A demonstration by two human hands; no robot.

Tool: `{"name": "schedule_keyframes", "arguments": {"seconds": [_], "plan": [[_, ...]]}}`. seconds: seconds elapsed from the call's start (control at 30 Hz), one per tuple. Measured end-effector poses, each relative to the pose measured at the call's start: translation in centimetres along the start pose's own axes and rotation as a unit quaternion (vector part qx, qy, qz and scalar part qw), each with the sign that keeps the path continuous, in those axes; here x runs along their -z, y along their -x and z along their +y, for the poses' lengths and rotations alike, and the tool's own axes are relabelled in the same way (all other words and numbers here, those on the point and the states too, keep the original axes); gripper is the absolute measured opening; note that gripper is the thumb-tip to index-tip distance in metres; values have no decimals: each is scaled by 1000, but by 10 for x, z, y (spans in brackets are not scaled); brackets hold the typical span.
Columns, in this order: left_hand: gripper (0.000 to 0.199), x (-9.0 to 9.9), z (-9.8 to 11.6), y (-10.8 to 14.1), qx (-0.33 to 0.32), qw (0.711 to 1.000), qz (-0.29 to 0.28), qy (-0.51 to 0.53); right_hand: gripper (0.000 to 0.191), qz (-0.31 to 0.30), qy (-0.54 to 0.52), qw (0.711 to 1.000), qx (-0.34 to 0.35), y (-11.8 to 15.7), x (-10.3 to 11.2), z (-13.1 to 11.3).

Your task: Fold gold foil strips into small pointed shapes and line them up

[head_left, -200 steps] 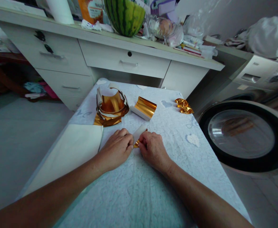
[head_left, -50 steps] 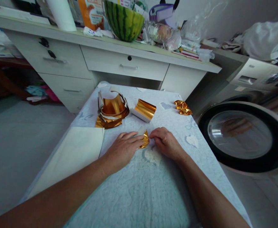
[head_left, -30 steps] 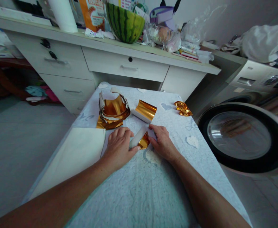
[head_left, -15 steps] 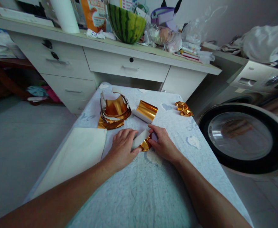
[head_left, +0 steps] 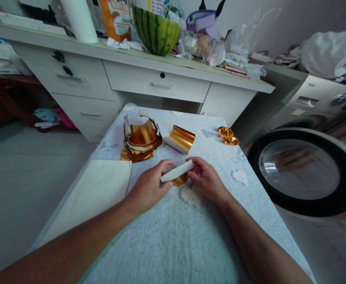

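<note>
Between my two hands is a sheet of gold foil paper, its pale backing folded into a narrow strip and some gold showing underneath. My left hand pinches the strip's left end between thumb and fingers. At the right end, the fingers of my right hand are closed on it. Just beyond my hands lies a curled piece of gold paper. A stack of curled gold sheets sits to its left, and folded gold pieces rest near the table's right edge.
A cream sheet covers the left side of the cloth-covered table. Behind it stands a white drawer counter bearing a cut watermelon and plastic bags. On the right, the washing machine's round door hangs open beside the table.
The paper strip has lifted and tilted, showing its pale side more clearly, with less gold visible. Both hands have shifted slightly and hold its ends.
</note>
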State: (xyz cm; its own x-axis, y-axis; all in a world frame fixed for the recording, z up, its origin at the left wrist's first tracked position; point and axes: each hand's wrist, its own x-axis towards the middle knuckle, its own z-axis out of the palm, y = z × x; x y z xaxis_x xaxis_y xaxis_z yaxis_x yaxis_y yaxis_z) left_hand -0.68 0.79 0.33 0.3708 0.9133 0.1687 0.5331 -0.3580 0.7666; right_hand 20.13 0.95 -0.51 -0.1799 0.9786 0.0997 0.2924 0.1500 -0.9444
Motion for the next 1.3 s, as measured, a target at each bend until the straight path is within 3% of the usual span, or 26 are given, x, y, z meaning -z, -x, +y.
{"name": "schedule_keyframes", "arguments": {"seconds": [0.1,0.23,0.33,0.53,0.67,0.83,1.0,1.1,1.3], "plan": [[43,2,-2,-1,29,994,30,97,16,13,-25,1000,-8,0,2,-4],[42,3,-5,-4,78,970,108,204,39,5,-14,1000,-16,4,1,-9],[35,3,-9,-6,89,954,156,242,33,-39,31,999,-10,9,-3,-12],[7,5,-16,-6,57,978,126,157,14,-68,49,996,15,14,-11,-13],[10,5,-15,-5,49,983,121,126,7,-65,66,996,5,14,-14,-12],[15,2,-11,-3,69,976,85,187,8,-35,28,999,-29,13,-18,-11],[9,3,-8,-4,56,968,132,206,11,-16,-32,998,-56,14,-22,-13],[5,5,-6,-4,57,976,106,180,11,-5,-43,997,-56,14,-23,-14],[33,3,-3,-2,64,977,49,198,11,18,-29,999,-41,13,-23,-13]]}}
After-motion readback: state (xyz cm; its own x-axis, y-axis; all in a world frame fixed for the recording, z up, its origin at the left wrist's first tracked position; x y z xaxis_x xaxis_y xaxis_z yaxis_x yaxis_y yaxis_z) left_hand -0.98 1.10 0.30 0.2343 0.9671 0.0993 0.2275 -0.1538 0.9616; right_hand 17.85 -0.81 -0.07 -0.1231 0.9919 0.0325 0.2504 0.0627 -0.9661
